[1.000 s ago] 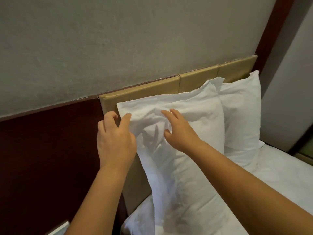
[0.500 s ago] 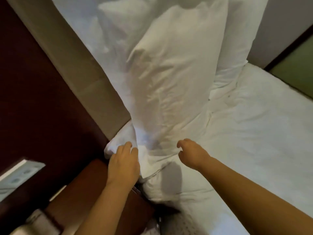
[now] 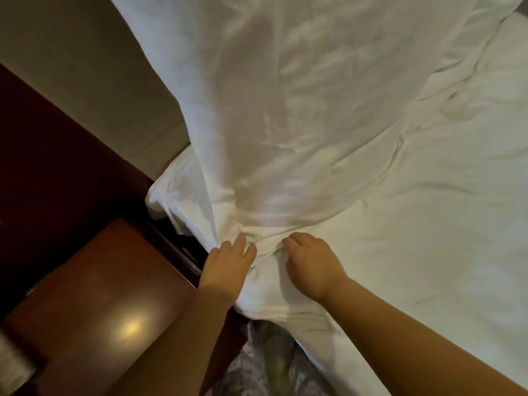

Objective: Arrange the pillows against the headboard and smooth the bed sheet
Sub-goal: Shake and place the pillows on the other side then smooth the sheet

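Both hands are working at the near corner of the bed, so judging from there outward: the bed sheet (image 3: 428, 238) is lying rumpled, w/ creases fanning out from the hands across the mattress and more bunching toward the far side. Smoothing is looking barely begun. Just beyond the hands, a big white pillow (image 3: 285, 95) is standing upright, leaning back on the beige headboard (image 3: 85, 67), its bottom edge sinking into the sheet. That half of the job is looking approx. done, though the view is cutting off the pillow's top, and I can't tell whether a 2nd pillow is in place.

The L hand (image 3: 228, 264) is lying fairly flat, fingers mostly straight and close together, tips pressing into the fabric where the pillow's lower corner is meeting the sheet at the mattress edge; its thumb is hidden. The R hand (image 3: 311, 267) is sitting just beside it, knuckles up, fingers curling under, and seems to be pinching a small ridge of sheet that is puckering at the fingertips.

Dark wood paneling (image 3: 43, 167) is running alongside the headboard.
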The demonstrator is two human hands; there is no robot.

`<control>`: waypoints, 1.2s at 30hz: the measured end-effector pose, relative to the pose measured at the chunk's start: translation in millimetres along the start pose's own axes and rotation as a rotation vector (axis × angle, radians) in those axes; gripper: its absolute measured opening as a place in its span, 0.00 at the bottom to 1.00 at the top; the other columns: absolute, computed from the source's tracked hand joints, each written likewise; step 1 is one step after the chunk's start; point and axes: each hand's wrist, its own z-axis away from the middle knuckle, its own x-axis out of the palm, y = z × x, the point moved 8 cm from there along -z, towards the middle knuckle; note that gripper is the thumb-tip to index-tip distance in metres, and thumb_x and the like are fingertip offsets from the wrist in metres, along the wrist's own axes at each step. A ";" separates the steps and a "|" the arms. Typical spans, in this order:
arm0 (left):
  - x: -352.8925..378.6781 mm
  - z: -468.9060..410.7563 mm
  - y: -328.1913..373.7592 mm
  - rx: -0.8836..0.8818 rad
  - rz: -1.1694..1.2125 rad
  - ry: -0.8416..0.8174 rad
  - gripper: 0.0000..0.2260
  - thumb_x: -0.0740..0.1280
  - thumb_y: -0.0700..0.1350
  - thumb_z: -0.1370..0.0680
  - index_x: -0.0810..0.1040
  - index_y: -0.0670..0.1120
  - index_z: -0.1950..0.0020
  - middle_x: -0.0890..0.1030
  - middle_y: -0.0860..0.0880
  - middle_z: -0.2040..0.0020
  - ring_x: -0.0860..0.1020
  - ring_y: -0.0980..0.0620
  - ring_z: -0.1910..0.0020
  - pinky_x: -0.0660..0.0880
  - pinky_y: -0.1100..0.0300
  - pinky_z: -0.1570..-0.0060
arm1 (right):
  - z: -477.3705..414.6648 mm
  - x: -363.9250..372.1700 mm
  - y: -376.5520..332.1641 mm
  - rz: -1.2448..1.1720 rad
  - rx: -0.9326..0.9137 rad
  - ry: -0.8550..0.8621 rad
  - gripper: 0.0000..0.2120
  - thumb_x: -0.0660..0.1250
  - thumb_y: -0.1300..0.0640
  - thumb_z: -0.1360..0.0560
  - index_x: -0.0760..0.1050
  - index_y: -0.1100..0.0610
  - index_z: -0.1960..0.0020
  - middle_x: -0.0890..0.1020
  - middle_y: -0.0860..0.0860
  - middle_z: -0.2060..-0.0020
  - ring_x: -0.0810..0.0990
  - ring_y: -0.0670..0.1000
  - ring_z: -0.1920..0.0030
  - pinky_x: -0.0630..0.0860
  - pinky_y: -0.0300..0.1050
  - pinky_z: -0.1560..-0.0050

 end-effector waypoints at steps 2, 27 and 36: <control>4.9 -7.4 1.4 -0.015 0.007 0.033 0.29 0.81 0.36 0.54 0.82 0.46 0.55 0.80 0.43 0.58 0.74 0.46 0.74 0.66 0.60 0.81 | -1.5 -1.3 3.2 -0.018 -0.038 0.055 0.10 0.63 0.62 0.32 0.78 0.59 0.52 0.81 0.56 0.56 0.79 0.59 0.56 0.77 0.52 0.56; -236.2 -100.5 236.3 0.166 -0.063 0.128 0.16 0.61 0.37 0.28 0.76 0.46 0.41 0.76 0.48 0.45 0.75 0.46 0.49 0.75 0.51 0.56 | 77.4 -158.2 253.1 -0.598 0.428 0.313 0.13 0.57 0.61 0.22 0.74 0.59 0.41 0.76 0.53 0.44 0.75 0.55 0.44 0.73 0.48 0.44; -295.8 -293.4 277.5 0.259 -0.482 0.113 0.15 0.63 0.42 0.23 0.69 0.48 0.37 0.70 0.47 0.40 0.71 0.47 0.42 0.69 0.54 0.46 | -24.5 -190.1 346.9 -0.568 0.551 0.385 0.13 0.57 0.58 0.22 0.74 0.58 0.39 0.76 0.54 0.43 0.75 0.55 0.44 0.73 0.49 0.42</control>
